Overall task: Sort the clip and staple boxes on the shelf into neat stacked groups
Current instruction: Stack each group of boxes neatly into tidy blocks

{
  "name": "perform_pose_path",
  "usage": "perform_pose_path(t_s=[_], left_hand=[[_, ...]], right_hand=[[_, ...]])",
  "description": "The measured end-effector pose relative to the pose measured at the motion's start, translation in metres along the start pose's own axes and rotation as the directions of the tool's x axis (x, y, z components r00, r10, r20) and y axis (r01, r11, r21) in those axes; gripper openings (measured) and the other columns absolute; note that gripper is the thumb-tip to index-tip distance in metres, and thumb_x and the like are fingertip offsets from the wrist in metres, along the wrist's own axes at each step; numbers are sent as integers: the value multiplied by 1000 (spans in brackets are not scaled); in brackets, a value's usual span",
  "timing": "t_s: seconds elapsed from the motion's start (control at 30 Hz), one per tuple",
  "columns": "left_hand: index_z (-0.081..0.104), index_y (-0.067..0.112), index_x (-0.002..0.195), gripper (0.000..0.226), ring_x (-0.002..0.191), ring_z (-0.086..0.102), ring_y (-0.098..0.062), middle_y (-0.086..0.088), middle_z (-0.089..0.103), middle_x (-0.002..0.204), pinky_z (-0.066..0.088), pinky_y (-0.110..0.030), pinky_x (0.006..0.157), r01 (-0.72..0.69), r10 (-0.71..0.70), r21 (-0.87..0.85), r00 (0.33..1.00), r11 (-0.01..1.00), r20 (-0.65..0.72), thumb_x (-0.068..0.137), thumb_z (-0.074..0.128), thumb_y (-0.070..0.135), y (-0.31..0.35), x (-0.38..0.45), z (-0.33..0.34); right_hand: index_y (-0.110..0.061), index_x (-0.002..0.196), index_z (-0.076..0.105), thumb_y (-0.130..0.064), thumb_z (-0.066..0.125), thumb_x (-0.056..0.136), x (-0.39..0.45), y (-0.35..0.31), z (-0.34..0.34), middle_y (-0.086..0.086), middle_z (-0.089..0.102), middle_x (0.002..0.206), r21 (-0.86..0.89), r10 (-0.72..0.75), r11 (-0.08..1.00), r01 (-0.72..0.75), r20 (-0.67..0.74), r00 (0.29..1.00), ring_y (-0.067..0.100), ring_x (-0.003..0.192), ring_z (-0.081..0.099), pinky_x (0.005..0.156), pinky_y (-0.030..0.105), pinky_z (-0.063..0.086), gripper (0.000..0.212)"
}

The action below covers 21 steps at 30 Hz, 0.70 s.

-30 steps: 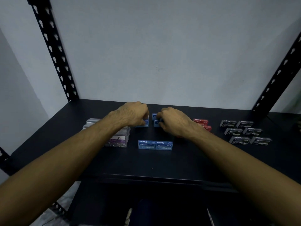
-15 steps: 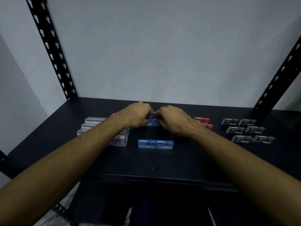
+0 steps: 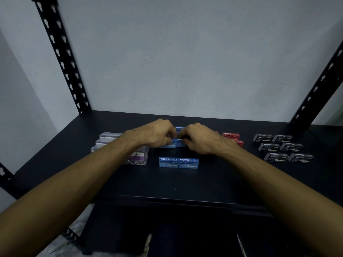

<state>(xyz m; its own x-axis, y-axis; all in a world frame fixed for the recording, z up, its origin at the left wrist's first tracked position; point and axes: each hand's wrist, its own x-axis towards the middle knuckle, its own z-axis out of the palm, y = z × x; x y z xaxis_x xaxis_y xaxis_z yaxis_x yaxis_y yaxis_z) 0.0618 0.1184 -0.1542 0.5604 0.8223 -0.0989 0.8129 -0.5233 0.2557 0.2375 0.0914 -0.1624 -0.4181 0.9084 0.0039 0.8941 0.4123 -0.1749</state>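
On the black shelf (image 3: 185,184), my left hand (image 3: 154,133) and my right hand (image 3: 201,138) meet knuckle to knuckle over a middle pair of blue staple boxes (image 3: 173,144). Each hand pinches one box of that pair with curled fingers. Another blue box (image 3: 180,128) peeks out just behind the hands. A second pair of blue staple boxes (image 3: 178,162) lies side by side in front, untouched. Clear clip boxes (image 3: 109,140) are grouped at the left, partly hidden by my left forearm. Red staple boxes (image 3: 232,136) sit to the right, partly behind my right wrist.
Several black staple boxes (image 3: 282,148) lie in two neat columns at the far right. Perforated black uprights (image 3: 61,56) frame the shelf on both sides, and a grey wall closes the back. The shelf's front edge (image 3: 176,200) runs below the blue boxes.
Both hands came together at the centre, closing the gap between the two middle blue boxes, which now touch side by side. The view shifted slightly.
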Motion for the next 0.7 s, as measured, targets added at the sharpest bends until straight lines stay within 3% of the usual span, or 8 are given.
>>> perform_pose_path(t_s=[0.2, 0.33, 0.43, 0.7], left_hand=[[68, 19, 117, 24, 92, 63, -7, 6, 69, 105, 49, -21, 79, -32, 32, -21, 999, 999, 29, 94, 63, 22, 10, -17, 4], [69, 19, 117, 24, 91, 62, -4, 7, 70, 106, 47, -16, 76, -65, 65, -15, 997, 998, 42, 94, 61, 22, 15, -27, 5], [70, 20, 116, 23, 85, 60, 0, 11, 69, 101, 41, -10, 69, -77, 77, -13, 996, 997, 45, 95, 61, 23, 16, -30, 6], [68, 21, 118, 24, 83, 58, 2, 15, 65, 98, 40, -10, 68, -87, 88, -19, 993, 996, 77, 97, 56, 22, 22, -36, 4]], right_hand=[[-20, 112, 68, -20, 56, 95, -19, -2, 1, -6, 69, 91, 15, -44, 999, 44, 16, 999, 9, 74, 59, 69, 26, 46, 21], [-22, 101, 69, -21, 57, 93, -29, -4, 2, -10, 67, 80, 34, -70, 997, 69, 35, 997, 4, 67, 59, 64, 27, 47, 15], [-22, 100, 70, -21, 57, 93, -34, -5, -1, -8, 69, 83, 38, -78, 996, 76, 51, 996, 8, 71, 62, 68, 31, 53, 15], [-21, 109, 70, -18, 52, 97, -42, -8, -6, -8, 68, 94, 79, -86, 994, 79, 94, 992, 6, 78, 61, 71, 25, 48, 22]])
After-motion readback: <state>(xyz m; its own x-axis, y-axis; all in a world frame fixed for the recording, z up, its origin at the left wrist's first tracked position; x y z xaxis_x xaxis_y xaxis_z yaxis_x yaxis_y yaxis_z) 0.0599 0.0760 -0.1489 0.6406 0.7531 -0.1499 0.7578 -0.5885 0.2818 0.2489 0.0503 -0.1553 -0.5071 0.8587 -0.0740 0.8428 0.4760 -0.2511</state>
